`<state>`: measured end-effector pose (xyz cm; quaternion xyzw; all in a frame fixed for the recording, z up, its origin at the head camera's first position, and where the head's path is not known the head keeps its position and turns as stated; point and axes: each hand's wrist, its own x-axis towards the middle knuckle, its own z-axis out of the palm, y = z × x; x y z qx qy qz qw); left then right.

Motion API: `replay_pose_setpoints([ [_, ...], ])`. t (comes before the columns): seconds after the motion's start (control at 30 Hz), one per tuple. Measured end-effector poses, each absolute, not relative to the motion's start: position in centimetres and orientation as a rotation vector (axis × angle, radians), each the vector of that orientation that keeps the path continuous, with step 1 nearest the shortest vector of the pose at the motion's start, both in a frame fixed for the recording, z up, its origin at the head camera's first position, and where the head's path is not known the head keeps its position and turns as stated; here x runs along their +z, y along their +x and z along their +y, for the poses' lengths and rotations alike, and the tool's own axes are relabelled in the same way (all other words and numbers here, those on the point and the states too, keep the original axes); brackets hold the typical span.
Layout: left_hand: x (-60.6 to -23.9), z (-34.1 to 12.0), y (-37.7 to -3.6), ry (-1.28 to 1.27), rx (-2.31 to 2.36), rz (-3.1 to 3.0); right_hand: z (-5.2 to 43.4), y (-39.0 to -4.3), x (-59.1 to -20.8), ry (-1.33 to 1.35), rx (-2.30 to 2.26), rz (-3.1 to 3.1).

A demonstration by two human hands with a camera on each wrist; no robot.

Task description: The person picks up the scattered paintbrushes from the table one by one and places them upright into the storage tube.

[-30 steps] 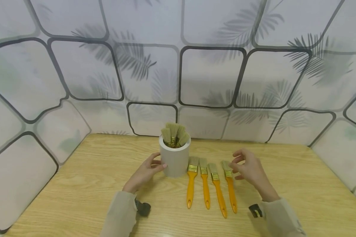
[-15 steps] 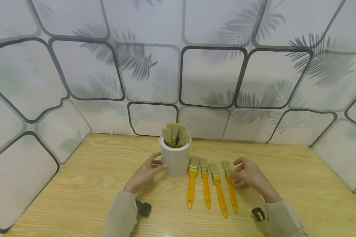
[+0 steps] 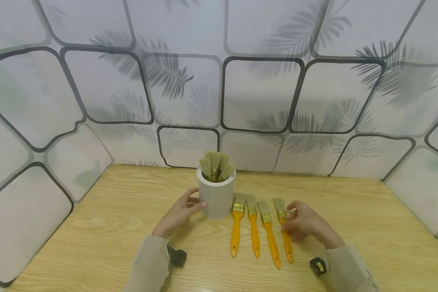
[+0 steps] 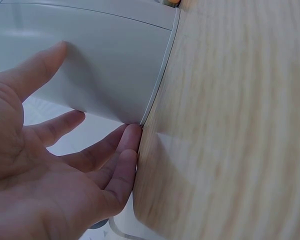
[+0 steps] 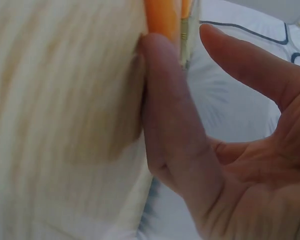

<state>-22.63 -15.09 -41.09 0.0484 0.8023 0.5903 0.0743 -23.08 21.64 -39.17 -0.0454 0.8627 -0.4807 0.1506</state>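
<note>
A white cylindrical pot (image 3: 216,200) stands on the table with several paintbrushes (image 3: 214,162) in it, bristles up. My left hand (image 3: 180,211) is at its left side; in the left wrist view, thumb and fingertips lie against the pot wall (image 4: 110,60), low near its base. Right of the pot lie several flat paintbrushes with orange handles and pale bristles. Over the rightmost paintbrush (image 3: 287,245) is my right hand (image 3: 305,222). In the right wrist view, one fingertip (image 5: 160,50) meets the orange handle (image 5: 162,17) close to the tabletop, while the thumb (image 5: 240,57) stays apart from it.
Left of the rightmost one lie a wide paintbrush (image 3: 235,231), a narrower paintbrush (image 3: 253,231) and another paintbrush (image 3: 271,239), roughly side by side. A patterned wall covering (image 3: 259,97) rises behind the wooden table (image 3: 106,227) and along both sides.
My right hand has come down and toward me, from beside the rightmost paintbrush's bristles to its handle. The left hand stays at the pot.
</note>
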Motion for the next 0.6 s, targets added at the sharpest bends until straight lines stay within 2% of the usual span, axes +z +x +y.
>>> replay_pose_setpoints([
  [0.6,-41.2,-15.1,-22.7,0.135,1.770,2.406,20.5,-22.6,-39.5,-0.249,-1.169,2.673],
])
